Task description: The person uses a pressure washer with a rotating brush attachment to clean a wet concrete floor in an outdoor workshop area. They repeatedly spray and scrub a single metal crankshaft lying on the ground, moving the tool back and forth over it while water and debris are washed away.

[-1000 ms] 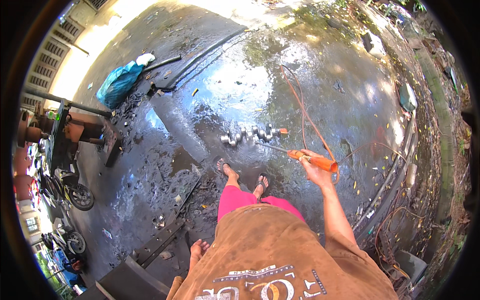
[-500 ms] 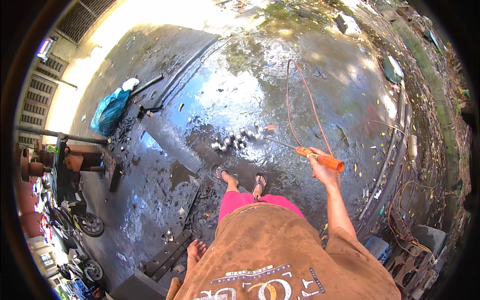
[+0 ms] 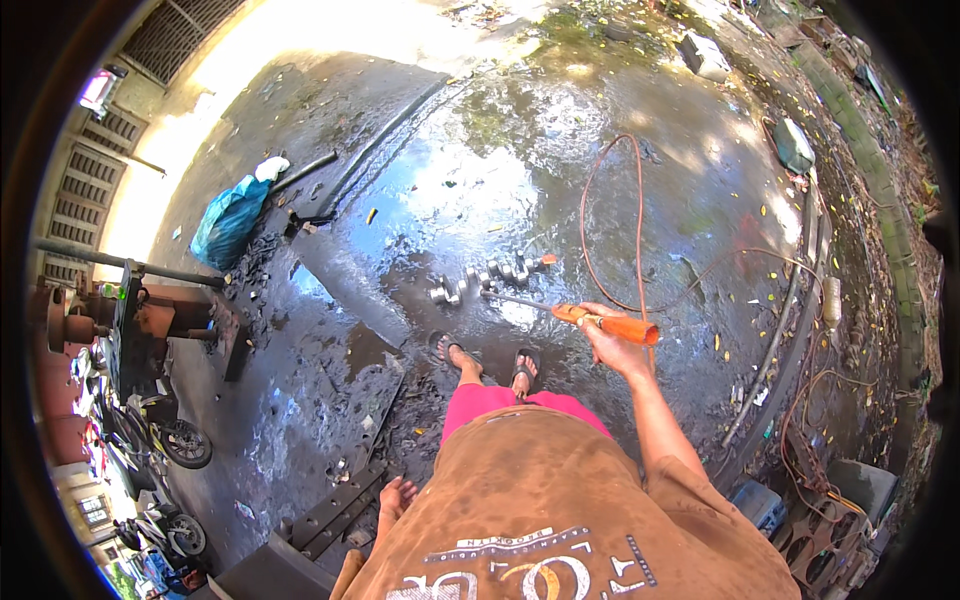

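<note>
My right hand [image 3: 615, 350] is closed round the orange handle of a spray wand [image 3: 638, 330]. Its thin metal tube [image 3: 515, 299] points left, with the tip close to a shiny metal crankshaft [image 3: 495, 274] lying on the wet ground ahead of my feet. A reddish hose [image 3: 641, 205] loops up and over the ground beyond my right hand. My left hand [image 3: 397, 494] hangs low at my left side, fingers loosely apart and holding nothing, near a dark perforated metal beam [image 3: 340, 512].
A flat metal plate [image 3: 350, 285] and a blue plastic bag [image 3: 226, 225] lie to the left. Machinery [image 3: 160, 315] and parked motorbikes [image 3: 183, 443] stand farther left. Pipes [image 3: 775, 345], scrap parts and a white-topped container [image 3: 793, 147] line the right side.
My right hand has moved left and slightly nearer, swinging the wand's tip leftward along the crankshaft. The hose loop has shifted with it. My left hand has hardly moved.
</note>
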`<state>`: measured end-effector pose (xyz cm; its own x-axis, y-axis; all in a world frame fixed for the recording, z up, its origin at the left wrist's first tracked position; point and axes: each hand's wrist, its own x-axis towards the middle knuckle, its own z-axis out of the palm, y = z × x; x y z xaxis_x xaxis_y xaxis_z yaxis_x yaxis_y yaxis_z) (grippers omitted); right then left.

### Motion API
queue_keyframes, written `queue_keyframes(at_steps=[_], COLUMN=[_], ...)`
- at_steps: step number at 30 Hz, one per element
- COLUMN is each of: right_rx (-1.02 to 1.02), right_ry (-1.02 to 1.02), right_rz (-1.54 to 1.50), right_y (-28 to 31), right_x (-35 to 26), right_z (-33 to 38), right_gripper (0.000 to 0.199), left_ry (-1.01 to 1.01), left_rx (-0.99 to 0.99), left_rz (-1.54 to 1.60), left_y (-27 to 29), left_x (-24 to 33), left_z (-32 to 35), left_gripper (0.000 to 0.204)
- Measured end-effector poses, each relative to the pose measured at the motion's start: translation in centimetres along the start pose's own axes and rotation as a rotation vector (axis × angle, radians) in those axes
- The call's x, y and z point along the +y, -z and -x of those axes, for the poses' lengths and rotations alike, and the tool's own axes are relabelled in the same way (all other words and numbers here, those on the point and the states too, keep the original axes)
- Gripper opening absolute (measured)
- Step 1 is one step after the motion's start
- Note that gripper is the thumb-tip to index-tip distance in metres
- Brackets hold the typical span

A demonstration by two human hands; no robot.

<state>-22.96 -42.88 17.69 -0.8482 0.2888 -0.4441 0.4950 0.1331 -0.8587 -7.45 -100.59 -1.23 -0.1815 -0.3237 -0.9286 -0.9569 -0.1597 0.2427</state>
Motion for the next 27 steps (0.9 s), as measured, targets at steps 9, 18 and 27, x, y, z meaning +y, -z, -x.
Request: queue_keyframes(at_steps=[9, 18, 27], right_rx=[-0.051, -0.075, -0.084], right_ry=[0.389, 0.414, 0.332], right_rz=[0.388, 0.286, 0.445], right_y=[-6.1, -15.8, -22.6], right_x=[4.5, 6.0, 7.2], right_z=[-1.9, -2.6, -4.9], right_gripper=[0.031, 0.039, 0.042], left_ry=[-0.002, 0.096, 0.094], left_rx=[-0.015, 0.054, 0.161], left_rz=[0.151, 0.183, 0.134], left_y=[1.9, 9.1, 15.9], left_x=[-0.9, -2.4, -0.9], left_z=[1.6, 3.7, 4.4], left_gripper=[0.033, 0.035, 0.034])
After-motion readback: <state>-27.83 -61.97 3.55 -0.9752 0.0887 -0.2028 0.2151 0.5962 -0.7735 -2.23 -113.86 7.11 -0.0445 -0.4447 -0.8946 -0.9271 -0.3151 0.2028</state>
